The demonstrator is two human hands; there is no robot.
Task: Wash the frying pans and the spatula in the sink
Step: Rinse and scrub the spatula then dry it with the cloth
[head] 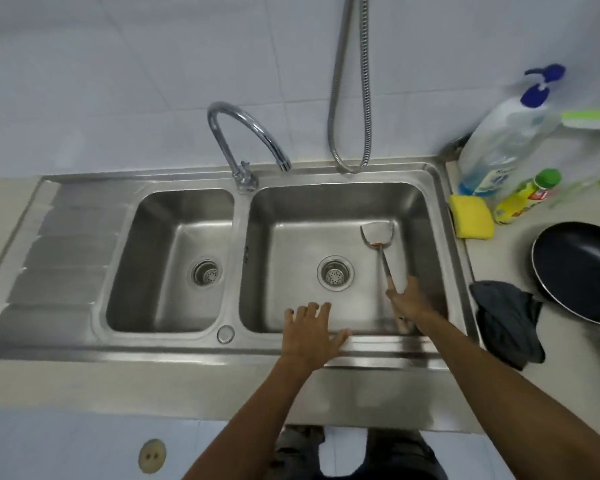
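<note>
A steel double sink (326,351) fills the middle of the view. In its right basin lies a metal spatula (378,237) with an orange stain near the blade's neck. My right hand (407,301) grips the spatula's handle low in that basin. My left hand (310,332) rests with spread fingers on the front rim of the right basin and holds nothing. A black frying pan (579,271) sits on the counter at the right edge.
A curved tap (246,133) reaches over the divider; a shower hose (350,98) hangs behind. Right of the sink are a yellow sponge (471,216), a pump bottle (499,150), a yellow bottle with a green cap (523,199) and a dark cloth (506,320). A drainboard (59,254) lies left.
</note>
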